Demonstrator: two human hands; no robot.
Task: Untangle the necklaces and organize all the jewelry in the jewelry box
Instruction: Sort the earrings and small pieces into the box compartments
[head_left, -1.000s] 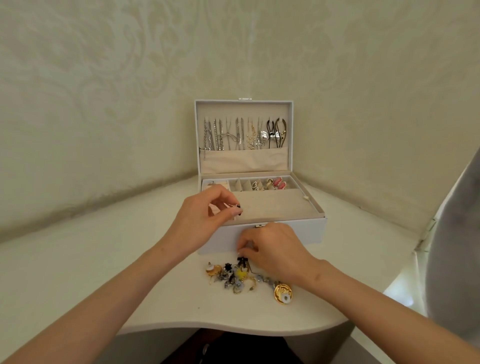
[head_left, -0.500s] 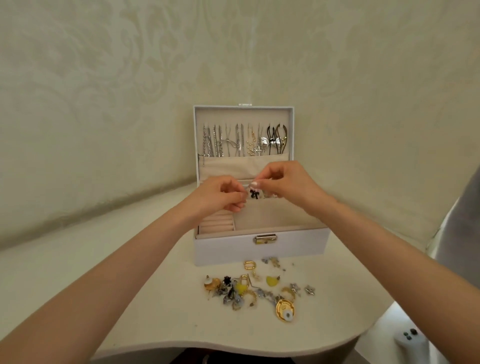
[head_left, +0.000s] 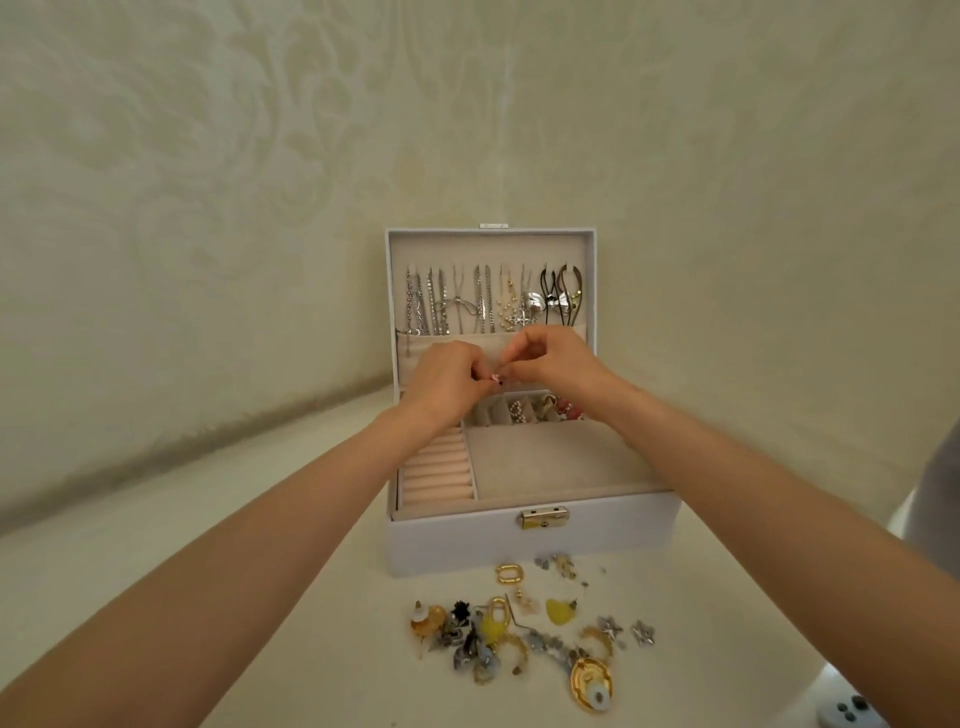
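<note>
Together, the fingers of the left hand and right hand pinch a tiny dark piece of jewelry above the open white jewelry box with beige lining. Silver chain necklaces hang in its raised lid. Loose gold, yellow and grey earrings lie scattered on the pale surface just in front of it.
</note>
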